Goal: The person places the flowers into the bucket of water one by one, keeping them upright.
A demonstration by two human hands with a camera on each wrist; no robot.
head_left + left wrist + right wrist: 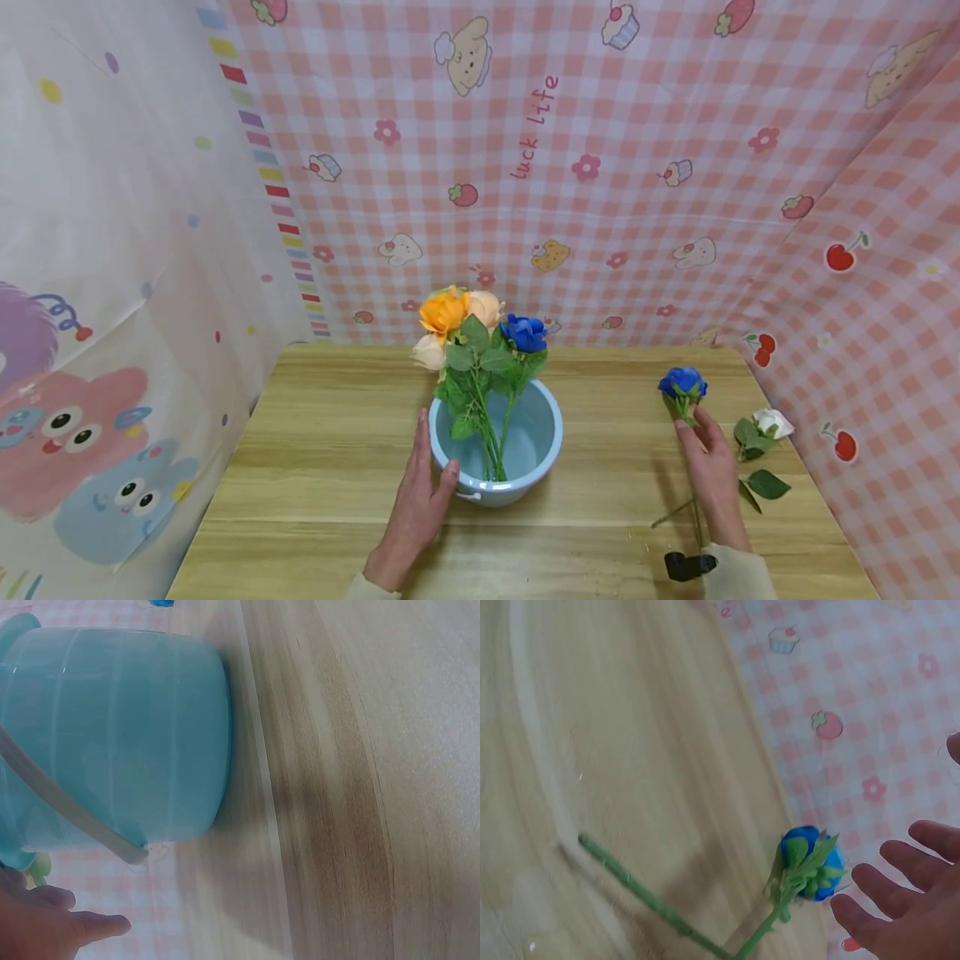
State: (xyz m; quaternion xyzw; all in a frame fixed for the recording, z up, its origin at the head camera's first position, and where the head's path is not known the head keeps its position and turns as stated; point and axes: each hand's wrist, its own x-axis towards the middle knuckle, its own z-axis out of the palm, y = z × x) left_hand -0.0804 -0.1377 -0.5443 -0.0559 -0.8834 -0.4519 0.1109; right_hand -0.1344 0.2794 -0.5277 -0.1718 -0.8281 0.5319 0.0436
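A light blue bucket stands mid-table with artificial roses in it: an orange rose, pale peach ones and a blue rose. My left hand lies along the bucket's left side, fingers straight, thumb near the rim. In the left wrist view, the bucket's wall and pale handle show. My right hand is beside a second blue rose, around its upper stem. In the right wrist view, the fingers are spread next to the flower head, with its green stem visible.
A white rose with green leaves lies at the table's right edge, beyond my right hand. The wooden table meets a pink checked cloth at the back and right. A white patterned cloth hangs on the left.
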